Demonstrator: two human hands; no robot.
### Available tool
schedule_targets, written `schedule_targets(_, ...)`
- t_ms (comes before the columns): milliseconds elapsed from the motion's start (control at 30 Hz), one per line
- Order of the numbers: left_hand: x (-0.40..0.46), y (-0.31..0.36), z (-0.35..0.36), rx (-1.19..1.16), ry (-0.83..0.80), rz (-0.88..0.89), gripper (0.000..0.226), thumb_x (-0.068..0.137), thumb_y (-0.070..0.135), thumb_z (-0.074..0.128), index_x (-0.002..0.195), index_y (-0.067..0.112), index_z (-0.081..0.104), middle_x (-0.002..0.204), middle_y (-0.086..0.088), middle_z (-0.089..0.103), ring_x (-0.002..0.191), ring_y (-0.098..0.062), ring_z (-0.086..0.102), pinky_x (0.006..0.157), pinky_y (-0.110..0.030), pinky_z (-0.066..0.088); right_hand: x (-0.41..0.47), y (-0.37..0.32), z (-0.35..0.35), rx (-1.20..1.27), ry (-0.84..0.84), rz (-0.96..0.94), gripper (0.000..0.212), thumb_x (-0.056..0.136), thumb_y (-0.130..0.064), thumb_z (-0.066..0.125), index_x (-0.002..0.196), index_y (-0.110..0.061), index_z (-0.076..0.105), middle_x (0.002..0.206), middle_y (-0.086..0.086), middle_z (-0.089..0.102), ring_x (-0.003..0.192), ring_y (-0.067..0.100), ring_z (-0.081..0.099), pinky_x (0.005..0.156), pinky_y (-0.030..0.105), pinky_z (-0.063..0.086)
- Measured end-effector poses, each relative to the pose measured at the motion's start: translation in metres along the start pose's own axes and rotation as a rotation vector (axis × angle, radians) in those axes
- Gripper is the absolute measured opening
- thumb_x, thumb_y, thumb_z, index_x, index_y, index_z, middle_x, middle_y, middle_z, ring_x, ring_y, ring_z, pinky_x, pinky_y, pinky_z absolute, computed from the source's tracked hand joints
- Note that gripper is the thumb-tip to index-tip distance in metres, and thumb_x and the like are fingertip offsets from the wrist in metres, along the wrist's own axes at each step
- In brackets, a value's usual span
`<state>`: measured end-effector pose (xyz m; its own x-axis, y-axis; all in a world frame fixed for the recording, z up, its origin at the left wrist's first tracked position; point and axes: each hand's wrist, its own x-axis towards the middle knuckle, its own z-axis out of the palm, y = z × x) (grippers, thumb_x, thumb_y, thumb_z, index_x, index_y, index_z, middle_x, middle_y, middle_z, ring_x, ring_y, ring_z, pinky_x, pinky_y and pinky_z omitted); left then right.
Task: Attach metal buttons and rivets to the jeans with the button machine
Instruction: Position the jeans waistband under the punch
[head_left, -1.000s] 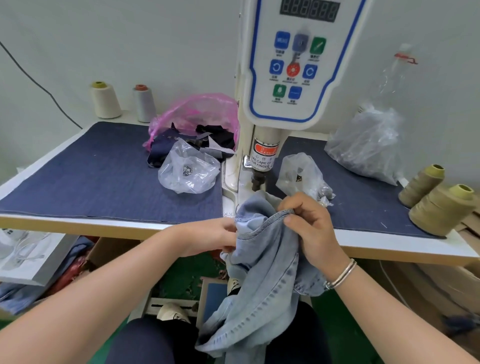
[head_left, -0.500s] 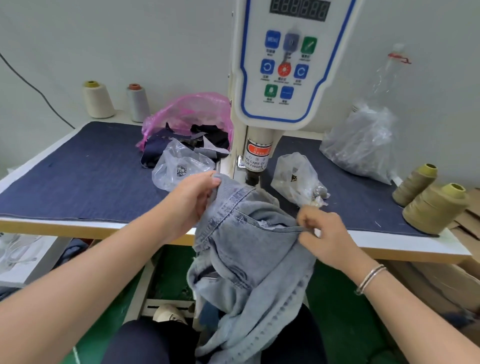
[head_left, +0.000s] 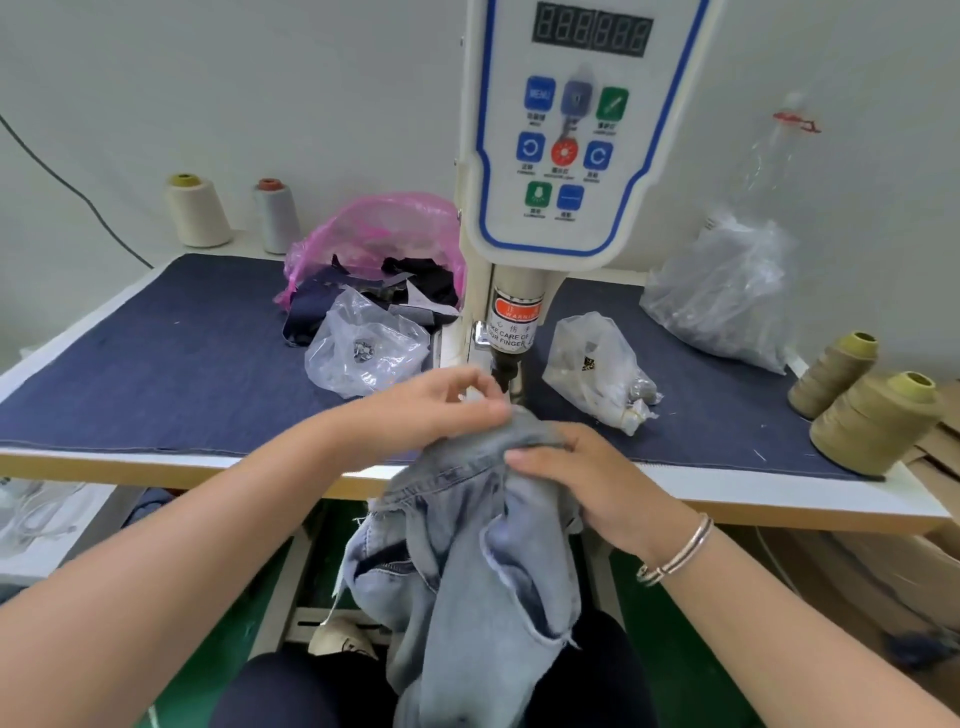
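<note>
Light blue jeans (head_left: 478, 561) hang from the table's front edge down over my lap, their waistband bunched just below the punch of the white button machine (head_left: 561, 156). My left hand (head_left: 441, 410) holds the waistband from the left, fingers curled on its top edge right in front of the punch. My right hand (head_left: 587, 478) grips the folded waistband from the right, thumb pointing left over the denim. A clear bag with metal buttons (head_left: 366, 353) lies left of the machine, and another clear bag of metal parts (head_left: 597, 369) lies to its right.
Dark denim cloth covers the table (head_left: 156, 364). A pink bag with dark fabric scraps (head_left: 379, 249) sits behind the left bag. Two thread cones (head_left: 197, 213) stand at the back left, two olive cones (head_left: 878, 421) at the right edge, a large clear bag (head_left: 727, 296) at the back right.
The two hands have drawn together, bunching the spread waistband up under the machine's punch. My left hand moved right, my right hand moved up and left.
</note>
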<state>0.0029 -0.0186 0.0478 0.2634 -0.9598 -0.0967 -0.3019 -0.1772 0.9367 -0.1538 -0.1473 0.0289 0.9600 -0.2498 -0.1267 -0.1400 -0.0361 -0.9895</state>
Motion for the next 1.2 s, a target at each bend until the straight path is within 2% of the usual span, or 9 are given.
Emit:
schedule_targets(67, -0.006, -0.013, -0.011, 0.142, -0.191, -0.143, 0.047, 0.074, 0.063, 0.064, 0.102, 0.025, 0.069, 0.107, -0.012, 0.069, 0.097, -0.027, 0.066, 0.1, -0.041, 0.048, 0.002, 0.002, -0.005, 0.27, 0.033, 0.04, 0.016, 0.077, -0.017, 0.064, 0.087, -0.015, 0.077, 0.086, 0.009, 0.073, 0.076, 0.014, 0.069, 0.065, 0.022, 0.053)
schedule_targets(167, -0.012, -0.042, -0.018, 0.088, -0.199, -0.14, 0.042, 0.087, 0.05, 0.061, 0.114, 0.018, 0.066, 0.118, -0.009, 0.067, 0.113, -0.025, 0.062, 0.109, -0.048, 0.039, 0.005, 0.015, -0.011, 0.339, 0.105, 0.17, 0.018, 0.091, -0.013, 0.056, 0.092, -0.007, 0.073, 0.092, 0.017, 0.073, 0.077, 0.021, 0.071, 0.063, 0.025, 0.056)
schedule_targets(300, -0.001, -0.053, -0.011, -0.184, -0.035, -0.076, 0.029, 0.096, 0.043, 0.049, 0.12, 0.032, 0.062, 0.123, -0.004, 0.067, 0.114, -0.022, 0.064, 0.1, -0.041, 0.049, 0.023, 0.014, -0.014, 0.336, 0.233, 0.138, 0.02, 0.091, -0.02, 0.06, 0.083, -0.013, 0.078, 0.092, 0.014, 0.074, 0.078, 0.02, 0.071, 0.064, 0.027, 0.056)
schedule_targets(500, 0.027, -0.057, -0.016, -0.257, 0.155, -0.066, 0.025, 0.1, 0.024, 0.05, 0.114, 0.009, 0.064, 0.116, -0.018, 0.069, 0.105, -0.027, 0.066, 0.097, -0.042, 0.049, 0.048, 0.009, -0.027, 0.323, 0.178, 0.111, 0.017, 0.091, -0.016, 0.06, 0.091, -0.014, 0.077, 0.097, 0.014, 0.073, 0.087, 0.019, 0.071, 0.068, 0.024, 0.055)
schedule_targets(667, 0.038, -0.064, -0.008, -0.24, 0.3, -0.126, 0.041, 0.098, 0.03, 0.055, 0.116, -0.007, 0.057, 0.116, -0.025, 0.066, 0.098, -0.026, 0.062, 0.099, -0.044, 0.046, 0.059, 0.023, -0.031, 0.26, 0.279, 0.293, 0.029, 0.087, -0.034, 0.066, 0.101, -0.01, 0.073, 0.098, 0.012, 0.073, 0.095, 0.026, 0.07, 0.085, 0.036, 0.056)
schedule_targets(900, 0.037, -0.074, -0.013, -0.327, 0.229, -0.11, 0.033, 0.075, 0.04, 0.072, 0.103, 0.022, 0.07, 0.099, -0.002, 0.076, 0.088, -0.016, 0.073, 0.066, -0.019, 0.055, 0.065, 0.027, -0.03, 0.174, 0.247, 0.177, 0.025, 0.091, -0.033, 0.06, 0.087, -0.015, 0.077, 0.096, 0.014, 0.073, 0.086, 0.022, 0.07, 0.078, 0.031, 0.055)
schedule_targets(1000, 0.039, -0.076, -0.013, -0.311, 0.238, -0.101, 0.035, 0.077, 0.04, 0.071, 0.106, 0.021, 0.069, 0.099, 0.0, 0.076, 0.088, -0.013, 0.073, 0.067, -0.016, 0.053, 0.067, 0.029, -0.03, 0.173, 0.258, 0.165, 0.025, 0.092, -0.031, 0.059, 0.091, -0.011, 0.074, 0.1, 0.018, 0.071, 0.082, 0.021, 0.067, 0.074, 0.029, 0.054)
schedule_targets(1100, 0.041, -0.076, -0.012, -0.328, 0.252, -0.113, 0.052, 0.075, 0.041, 0.07, 0.118, 0.014, 0.064, 0.109, -0.003, 0.073, 0.097, -0.018, 0.07, 0.082, -0.026, 0.054, 0.068, 0.03, -0.032, 0.212, 0.262, 0.154, 0.024, 0.093, -0.028, 0.058, 0.094, -0.008, 0.072, 0.101, 0.02, 0.07, 0.082, 0.022, 0.066, 0.075, 0.031, 0.053)
schedule_targets(1200, 0.039, -0.078, -0.011, -0.416, 0.222, -0.08, 0.041, 0.08, 0.03, 0.074, 0.115, 0.01, 0.065, 0.105, -0.008, 0.074, 0.092, -0.019, 0.07, 0.076, -0.023, 0.055, 0.068, 0.032, -0.033, 0.254, 0.251, 0.15, 0.022, 0.093, -0.026, 0.059, 0.086, -0.012, 0.074, 0.091, 0.015, 0.072, 0.077, 0.02, 0.067, 0.071, 0.029, 0.054)
